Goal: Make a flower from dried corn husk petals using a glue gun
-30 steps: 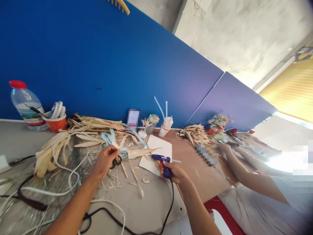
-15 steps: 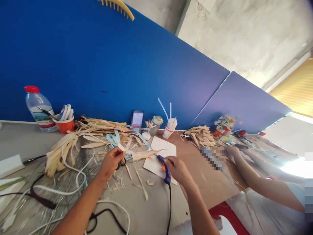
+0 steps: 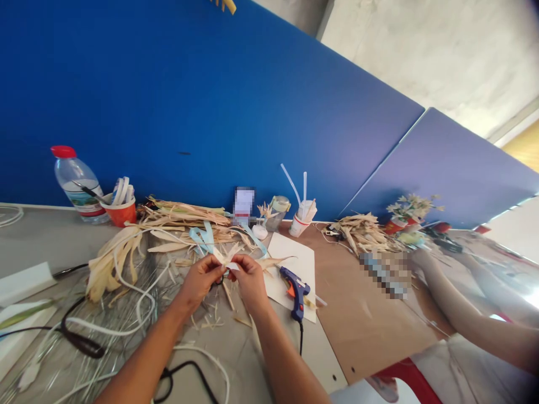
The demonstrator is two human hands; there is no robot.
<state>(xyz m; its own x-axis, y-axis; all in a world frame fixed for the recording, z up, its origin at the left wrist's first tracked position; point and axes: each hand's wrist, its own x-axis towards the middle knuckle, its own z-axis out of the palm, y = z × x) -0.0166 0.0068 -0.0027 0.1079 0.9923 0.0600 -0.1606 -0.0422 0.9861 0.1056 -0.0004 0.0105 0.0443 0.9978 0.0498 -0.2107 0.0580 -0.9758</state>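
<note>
My left hand (image 3: pixel 201 280) and my right hand (image 3: pixel 249 278) meet over the table, both pinched on a small pale husk piece (image 3: pixel 228 261) with pointed strips. A blue glue gun (image 3: pixel 296 285) lies on a white sheet (image 3: pixel 295 260) just right of my right hand, its black cord running toward me. Dried corn husks (image 3: pixel 126 252) are strewn around my hands.
A water bottle (image 3: pixel 74 184) and an orange cup (image 3: pixel 121 212) stand at the back left against the blue partition (image 3: pixel 189 101). A cup of glue sticks (image 3: pixel 301 220) stands behind the sheet. Another person's arm (image 3: pixel 455 306) reaches over the brown board (image 3: pixel 366 325) at right. Cables (image 3: pixel 80 342) lie at front left.
My right hand set the glue gun down on the white sheet and moved left to join my left hand on the husk piece. The view shifted slightly right.
</note>
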